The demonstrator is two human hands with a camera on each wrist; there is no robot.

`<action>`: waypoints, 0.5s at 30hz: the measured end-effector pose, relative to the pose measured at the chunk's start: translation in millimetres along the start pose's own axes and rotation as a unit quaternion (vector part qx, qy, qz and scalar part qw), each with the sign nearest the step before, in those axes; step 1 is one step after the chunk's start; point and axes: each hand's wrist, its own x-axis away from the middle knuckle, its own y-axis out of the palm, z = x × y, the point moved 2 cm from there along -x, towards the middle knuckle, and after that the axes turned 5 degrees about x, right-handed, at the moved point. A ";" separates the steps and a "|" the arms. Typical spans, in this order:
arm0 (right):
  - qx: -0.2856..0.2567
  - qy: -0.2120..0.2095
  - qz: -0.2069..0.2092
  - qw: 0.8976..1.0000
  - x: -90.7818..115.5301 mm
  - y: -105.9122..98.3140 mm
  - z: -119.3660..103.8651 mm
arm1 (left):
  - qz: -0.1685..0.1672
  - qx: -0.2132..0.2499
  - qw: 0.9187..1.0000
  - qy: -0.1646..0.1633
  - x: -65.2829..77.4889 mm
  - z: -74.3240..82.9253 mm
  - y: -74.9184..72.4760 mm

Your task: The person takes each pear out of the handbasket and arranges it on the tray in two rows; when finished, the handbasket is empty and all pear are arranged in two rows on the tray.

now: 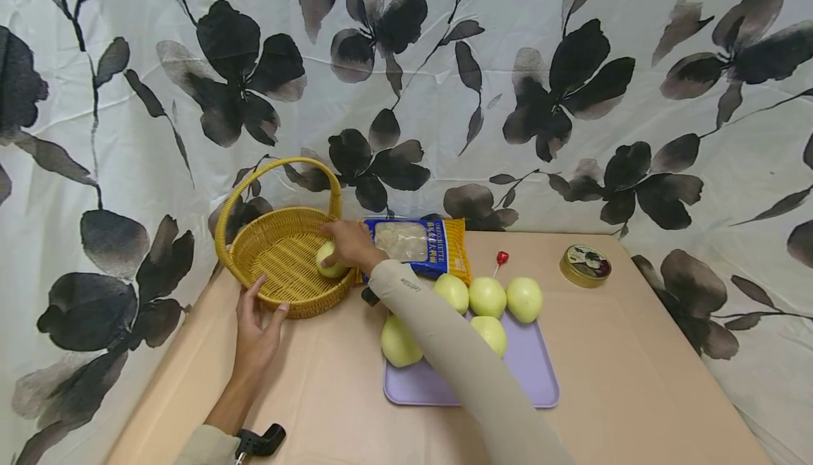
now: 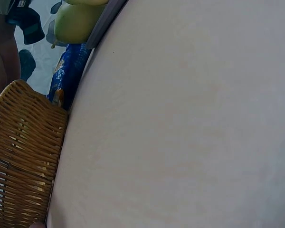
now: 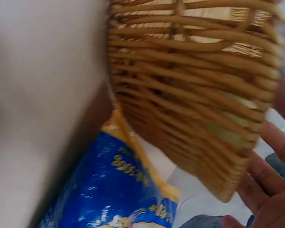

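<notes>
A yellow wicker basket [image 1: 295,260] with a tall arched handle stands at the back left of the table. My left hand [image 1: 257,334] holds its near left rim, thumb and fingers spread along the wall. Reaching over the basket's right rim, my right hand [image 1: 352,245] grips a pale green apple [image 1: 329,260] inside it, against the right wall. In the right wrist view that hand [image 3: 270,190] shows beside the basket [image 3: 194,85], whose weave mostly hides the apple. Only the basket's outer wall [image 2: 23,156] and a fingertip show in the left wrist view.
A lilac tray [image 1: 540,380] holds several pale green apples [image 1: 487,297], partly behind my right forearm. A blue and yellow pasta bag [image 1: 438,246] lies against the basket's right side. Behind the tray is a red lollipop [image 1: 502,258]; farther right, a round tin [image 1: 586,265].
</notes>
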 end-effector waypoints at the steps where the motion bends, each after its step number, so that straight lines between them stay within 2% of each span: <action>1: 0.010 0.002 -0.004 1.000 0.2 0.6 -0.4 | -0.001 -0.001 1.000 0.002 -0.5 0.2 0.1; 9: 0.042 -0.011 -0.058 0.997 3.6 6.1 -4.6 | -0.001 0.002 1.000 0.005 0.2 3.4 0.7; 15: 0.042 -0.042 -0.045 0.997 5.4 6.4 -8.4 | 0.004 -0.007 1.000 -0.004 1.9 4.6 0.9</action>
